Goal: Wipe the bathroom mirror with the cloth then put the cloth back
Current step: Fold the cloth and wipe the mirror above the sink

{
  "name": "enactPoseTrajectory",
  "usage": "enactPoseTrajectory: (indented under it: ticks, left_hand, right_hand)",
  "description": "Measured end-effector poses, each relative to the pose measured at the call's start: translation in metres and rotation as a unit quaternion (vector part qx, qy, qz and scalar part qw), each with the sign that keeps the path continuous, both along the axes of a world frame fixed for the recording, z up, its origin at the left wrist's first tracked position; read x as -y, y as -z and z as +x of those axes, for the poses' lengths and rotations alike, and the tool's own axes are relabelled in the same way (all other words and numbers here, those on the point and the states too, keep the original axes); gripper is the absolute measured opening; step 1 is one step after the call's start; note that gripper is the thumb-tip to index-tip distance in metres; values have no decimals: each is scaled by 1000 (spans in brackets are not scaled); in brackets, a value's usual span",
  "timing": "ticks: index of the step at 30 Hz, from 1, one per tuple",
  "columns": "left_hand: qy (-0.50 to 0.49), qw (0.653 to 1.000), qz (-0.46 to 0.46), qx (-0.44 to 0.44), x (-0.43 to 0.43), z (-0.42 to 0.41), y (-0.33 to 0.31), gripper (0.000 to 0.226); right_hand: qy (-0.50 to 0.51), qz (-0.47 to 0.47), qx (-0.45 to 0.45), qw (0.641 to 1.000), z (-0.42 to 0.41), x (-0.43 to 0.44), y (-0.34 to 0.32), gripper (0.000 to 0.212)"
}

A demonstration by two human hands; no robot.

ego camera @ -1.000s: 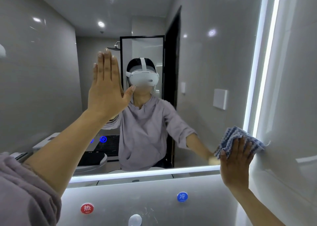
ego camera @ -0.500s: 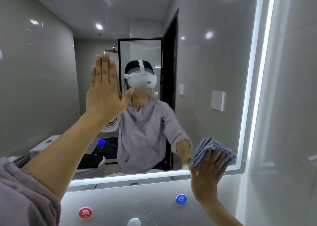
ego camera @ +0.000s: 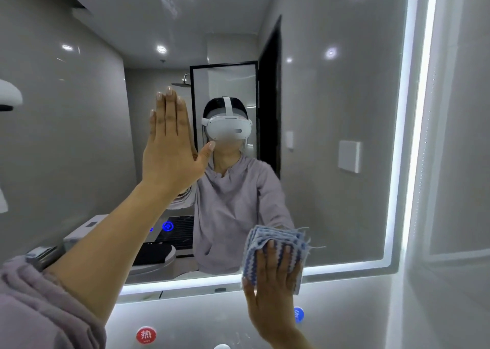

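The bathroom mirror fills the wall ahead, edged by a lit white strip on its right and bottom sides. My left hand lies flat against the glass at mid-left, fingers straight and pointing up. My right hand presses a folded blue-and-white cloth onto the mirror's bottom edge, right of centre, with fingers spread straight over it. The cloth's lower part is hidden under my palm. My own reflection shows in the glass between the two hands.
Below the mirror is a pale wall panel with a red round sticker at left and a blue one partly behind my right wrist. A tap top pokes up at the bottom edge. A tiled side wall stands at right.
My right hand has slid the cloth leftward along the mirror's bottom edge, away from the right lit strip. My left hand has stayed flat on the glass.
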State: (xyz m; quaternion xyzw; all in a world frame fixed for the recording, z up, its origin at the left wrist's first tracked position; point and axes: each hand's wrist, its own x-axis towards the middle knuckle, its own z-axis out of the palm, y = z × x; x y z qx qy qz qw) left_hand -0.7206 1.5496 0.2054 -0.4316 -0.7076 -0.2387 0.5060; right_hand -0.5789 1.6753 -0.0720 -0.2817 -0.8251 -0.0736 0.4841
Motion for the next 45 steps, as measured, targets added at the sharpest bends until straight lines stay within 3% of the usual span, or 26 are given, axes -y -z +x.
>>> enactPoseTrajectory:
  ticks: [7,16,22,38,45]
  left_hand:
    - [1,1000,4,-10,0,-1,0,89]
    - [2,1000,6,-15,-1,-2,1,91]
    - [6,1000,9,-23,-1,-3,0,90]
    - [16,999,21,-27,-2,-3,1,91]
    - [11,999,18,-32,-3,-2,0,90]
  right_hand:
    - [-20,102,49,993,-33,35,4,63]
    - [-79,57,52,994,-24,31,-2,57]
    - [-68,77,87,991,-12,15,-5,54]
    - [5,115,13,993,74,-79,-12,59]
    - [42,72,19,996,121,-124,-7,63]
